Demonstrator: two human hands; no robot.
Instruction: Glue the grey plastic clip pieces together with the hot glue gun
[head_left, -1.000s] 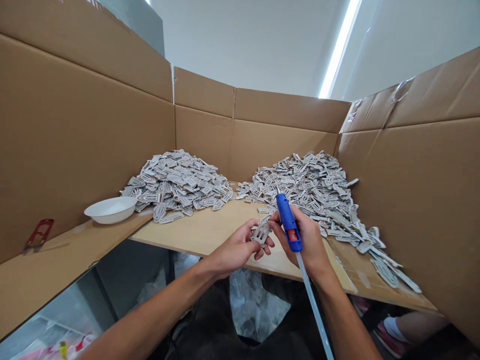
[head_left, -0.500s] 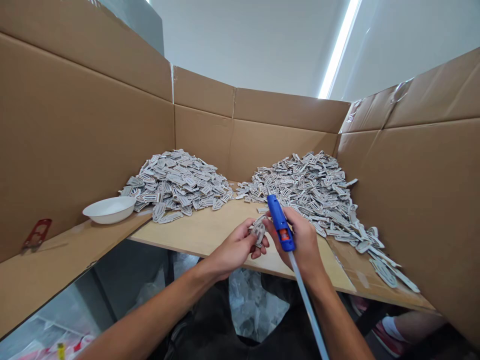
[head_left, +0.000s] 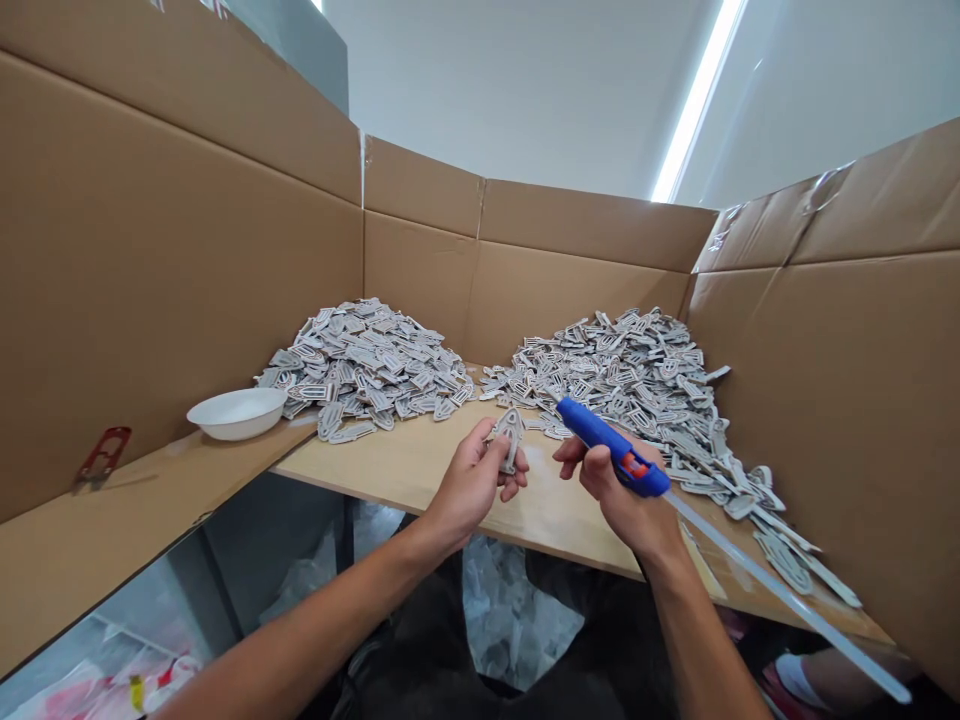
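- The right grip (head_left: 634,510), close against the grey piece (head_left: 510,432) half a second ago, now stands apart from it
- The blue glue gun (head_left: 606,440) leans further over, its translucent stick (head_left: 795,590) now swung out to the right
- The left grip (head_left: 471,485) is closed, thumb and fingers pinching the piece pointed end up above the desk (head_left: 409,470)
- The right grip is curled round the gun
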